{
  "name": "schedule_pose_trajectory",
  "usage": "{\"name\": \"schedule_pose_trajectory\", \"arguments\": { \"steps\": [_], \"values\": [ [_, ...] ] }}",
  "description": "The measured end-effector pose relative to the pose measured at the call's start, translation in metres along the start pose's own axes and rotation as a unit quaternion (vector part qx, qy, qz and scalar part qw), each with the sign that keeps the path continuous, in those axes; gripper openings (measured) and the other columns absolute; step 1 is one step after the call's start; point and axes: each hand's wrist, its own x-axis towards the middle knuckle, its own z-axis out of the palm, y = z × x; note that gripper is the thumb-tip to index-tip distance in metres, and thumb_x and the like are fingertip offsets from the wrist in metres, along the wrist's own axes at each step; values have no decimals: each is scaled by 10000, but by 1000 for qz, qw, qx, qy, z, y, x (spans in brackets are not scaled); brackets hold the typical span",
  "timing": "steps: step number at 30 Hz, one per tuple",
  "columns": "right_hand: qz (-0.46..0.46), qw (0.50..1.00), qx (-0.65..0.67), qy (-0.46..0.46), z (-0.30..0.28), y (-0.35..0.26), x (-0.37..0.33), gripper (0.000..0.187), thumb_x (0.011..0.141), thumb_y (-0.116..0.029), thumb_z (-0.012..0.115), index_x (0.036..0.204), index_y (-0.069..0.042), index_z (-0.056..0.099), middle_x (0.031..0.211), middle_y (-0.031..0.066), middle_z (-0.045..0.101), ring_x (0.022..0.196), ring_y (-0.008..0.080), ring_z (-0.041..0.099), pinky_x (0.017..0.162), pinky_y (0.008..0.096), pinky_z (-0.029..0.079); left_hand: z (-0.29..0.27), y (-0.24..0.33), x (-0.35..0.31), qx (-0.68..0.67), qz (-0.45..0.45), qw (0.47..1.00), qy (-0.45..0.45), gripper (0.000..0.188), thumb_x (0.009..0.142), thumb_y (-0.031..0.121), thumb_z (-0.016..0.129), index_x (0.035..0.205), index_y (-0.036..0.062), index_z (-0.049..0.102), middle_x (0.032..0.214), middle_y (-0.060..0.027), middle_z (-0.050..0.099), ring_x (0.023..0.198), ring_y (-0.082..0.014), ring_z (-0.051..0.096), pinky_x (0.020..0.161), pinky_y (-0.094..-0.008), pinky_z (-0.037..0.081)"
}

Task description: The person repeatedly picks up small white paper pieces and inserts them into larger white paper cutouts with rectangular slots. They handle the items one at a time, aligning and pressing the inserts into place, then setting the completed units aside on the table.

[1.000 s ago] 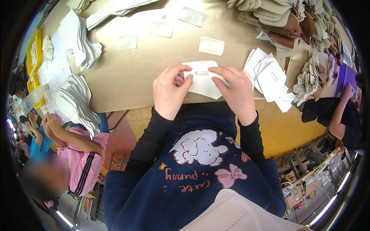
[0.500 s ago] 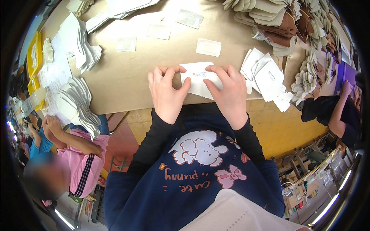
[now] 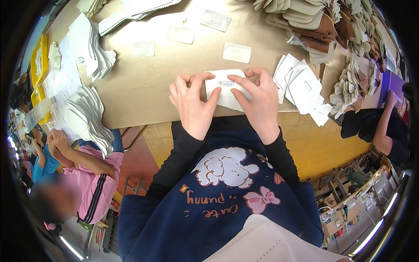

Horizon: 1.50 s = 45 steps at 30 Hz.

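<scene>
A white cut piece of fabric or card [image 3: 228, 99] lies on the table's near edge, with a small printed label [image 3: 226, 84] at its middle. My left hand [image 3: 194, 107] holds the piece's left side, index fingertip and thumb pressed on it. My right hand [image 3: 262, 102] has its thumb and index finger on the piece at the right end of the label. Just right of that hand lies a loose fan of similar white pieces [image 3: 303, 85], at least one bearing a label. Beyond my hands lie several small pale translucent rectangles, one [image 3: 237, 53] closest.
The tan table [image 3: 148, 87] bears stacks of white cut pieces [image 3: 85, 111] at the left, and yellow trays [image 3: 39, 61]. Bundles of beige and brown pieces [image 3: 305, 19] crowd the far right. A person in pink [image 3: 98, 183] sits at left; another person's arm [image 3: 382, 126] is at right.
My right index finger has moved left and down from the piece's upper edge onto the label. My left hand has shifted slightly to the right.
</scene>
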Motion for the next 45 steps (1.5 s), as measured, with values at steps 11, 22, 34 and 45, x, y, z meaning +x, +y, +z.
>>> {"name": "schedule_pose_trajectory", "arguments": {
  "steps": [11,22,34,45],
  "values": [
    [-69,990,-115,39,6,-2,-6,383,826,-149,742,1181,-293,753,1120,58,550,970,253,554,796,364,429,17,-12,-21,219,100,967,87,364,908,380,716,1272,392,692,1592,-119,317,1442,-399,242,1114,-571,237],
    [-17,992,116,43,4,14,-5,582,782,-106,786,1339,-165,629,1125,101,553,1041,305,575,883,403,465,12,-26,-11,39,114,990,69,597,869,359,770,1384,122,586,1597,-153,298,1493,-451,148,1159,-604,191],
    [-108,992,-18,62,7,7,-9,202,796,-114,757,986,-183,758,1118,82,559,955,276,563,841,390,461,5,-21,1,-42,53,995,67,382,814,244,816,1089,51,636,1493,-148,383,1460,-427,187,1147,-540,248],
    [-86,994,-35,63,7,3,-10,188,801,-118,752,972,-194,767,1112,79,572,956,276,566,844,389,460,12,-21,3,-48,38,993,102,411,785,229,831,1127,99,644,1532,-136,353,1469,-412,177,1170,-526,231]
  ]
}}
